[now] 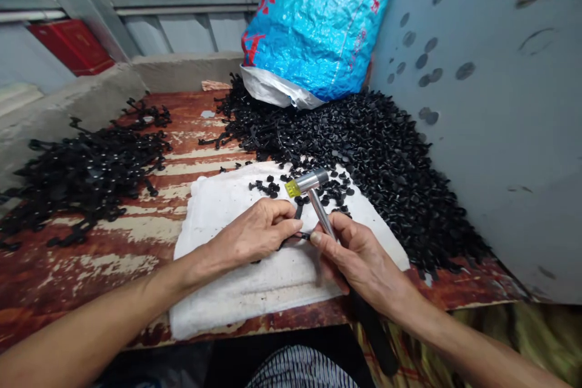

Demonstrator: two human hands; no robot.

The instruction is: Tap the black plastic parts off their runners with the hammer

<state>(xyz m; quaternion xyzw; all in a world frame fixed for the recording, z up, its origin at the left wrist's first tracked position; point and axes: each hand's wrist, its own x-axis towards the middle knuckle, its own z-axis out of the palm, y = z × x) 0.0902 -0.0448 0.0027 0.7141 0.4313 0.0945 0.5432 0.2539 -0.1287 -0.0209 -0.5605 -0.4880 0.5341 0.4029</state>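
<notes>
My left hand (257, 230) is closed over the white cloth (218, 294), thumb and fingers pinching a thin black plastic runner (299, 210). Part of this piece is hidden by the fingers. In my right hand (370, 257) is a small two-faced mallet (313, 180) with a yellow tip, a metal head and shaft, and a black grip. Its head points up and away, above the cloth. The right thumb and fingertip meet the near end of the black runner. Small round black plastic pieces (339, 191) lie scattered on the cloth beyond both hands.
A big heap of small black pieces (386, 163) covers the right and back of the worn table (122, 260), against a grey panel (491, 133). A blue sack (322, 24) rests on the heap. At left lies a pile of black runners (91, 176).
</notes>
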